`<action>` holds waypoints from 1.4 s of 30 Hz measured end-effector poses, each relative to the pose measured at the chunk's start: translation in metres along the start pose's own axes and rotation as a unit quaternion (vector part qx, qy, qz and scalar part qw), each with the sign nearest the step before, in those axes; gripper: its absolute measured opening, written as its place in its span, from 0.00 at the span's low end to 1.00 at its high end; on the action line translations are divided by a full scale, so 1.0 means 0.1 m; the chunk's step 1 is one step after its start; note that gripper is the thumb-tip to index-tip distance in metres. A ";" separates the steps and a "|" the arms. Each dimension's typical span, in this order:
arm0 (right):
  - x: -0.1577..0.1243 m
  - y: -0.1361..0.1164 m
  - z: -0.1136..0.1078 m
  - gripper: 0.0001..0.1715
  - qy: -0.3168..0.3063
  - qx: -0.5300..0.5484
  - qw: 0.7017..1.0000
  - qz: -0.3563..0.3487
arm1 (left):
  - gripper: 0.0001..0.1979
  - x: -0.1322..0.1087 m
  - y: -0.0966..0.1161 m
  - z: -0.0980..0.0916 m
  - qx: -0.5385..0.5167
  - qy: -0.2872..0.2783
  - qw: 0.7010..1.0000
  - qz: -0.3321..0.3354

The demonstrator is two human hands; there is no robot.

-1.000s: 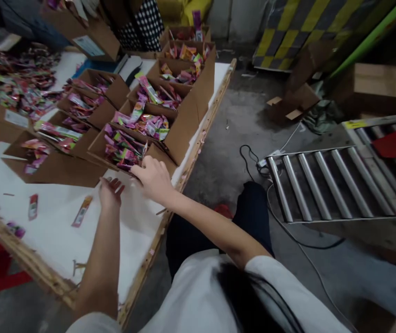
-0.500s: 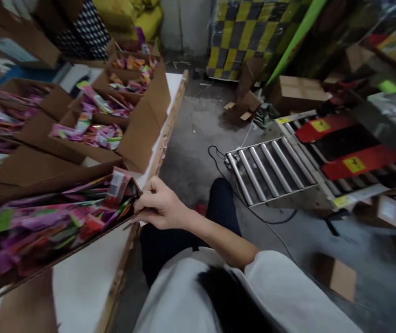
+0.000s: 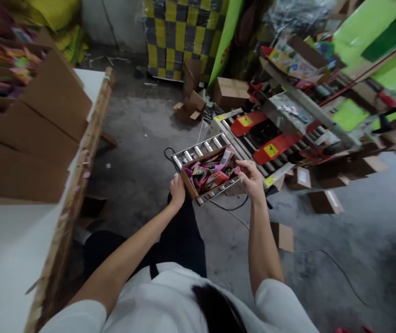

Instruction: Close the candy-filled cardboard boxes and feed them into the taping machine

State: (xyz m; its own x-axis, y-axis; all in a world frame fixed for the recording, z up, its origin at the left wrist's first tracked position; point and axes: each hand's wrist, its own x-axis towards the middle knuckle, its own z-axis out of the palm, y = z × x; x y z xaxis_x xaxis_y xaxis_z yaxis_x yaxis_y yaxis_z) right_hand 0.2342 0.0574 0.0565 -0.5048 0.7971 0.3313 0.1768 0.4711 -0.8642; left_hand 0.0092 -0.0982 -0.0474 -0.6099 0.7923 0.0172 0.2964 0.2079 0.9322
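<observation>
A small open cardboard box [image 3: 190, 184] is at the roller conveyor's near end, over or on the metal rollers. It is filled with shiny pink, purple and red packets [image 3: 212, 172]. My left hand [image 3: 177, 190] presses against the box's left end with fingers bent round it. At the opposite end, my right hand [image 3: 250, 176] grips the rim, thumb and fingers closed on the cardboard. Whether the box's bottom rests fully on the rollers is hidden.
The roller conveyor [image 3: 207, 147] leads to a machine with red plates [image 3: 277, 147]. To the left stands a wooden-edged white table [image 3: 14, 240] with larger cartons [image 3: 50, 97] of packets. Cartons [image 3: 232, 92] and a cable [image 3: 232, 212] lie on the floor.
Both hands have carried the box from the table on the left across to the roller conveyor. My view has swung right, and my left hand has come out from under the box.
</observation>
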 end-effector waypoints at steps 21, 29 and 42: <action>0.29 0.21 0.44 0.20 0.024 -0.330 0.944 0.025 | 0.26 0.41 0.43 0.05 -0.101 -0.072 0.975 0.185; -0.08 -0.24 1.11 0.24 -0.048 -0.368 0.929 0.021 | 0.25 0.43 0.42 0.06 -0.140 -0.111 0.973 0.148; 0.33 -0.26 1.11 0.14 0.015 -0.435 0.884 0.171 | 0.25 0.42 0.52 -0.08 -0.025 -0.154 0.960 0.234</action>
State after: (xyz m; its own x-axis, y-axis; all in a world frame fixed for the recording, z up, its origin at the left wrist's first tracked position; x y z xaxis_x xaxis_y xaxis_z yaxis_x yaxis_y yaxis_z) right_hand 0.1191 0.0300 0.0477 -0.2770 0.9523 0.1282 0.9037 0.3035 -0.3021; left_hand -0.0071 -0.0588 0.0042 -0.1699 0.9256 0.3383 0.4454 -0.2341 0.8642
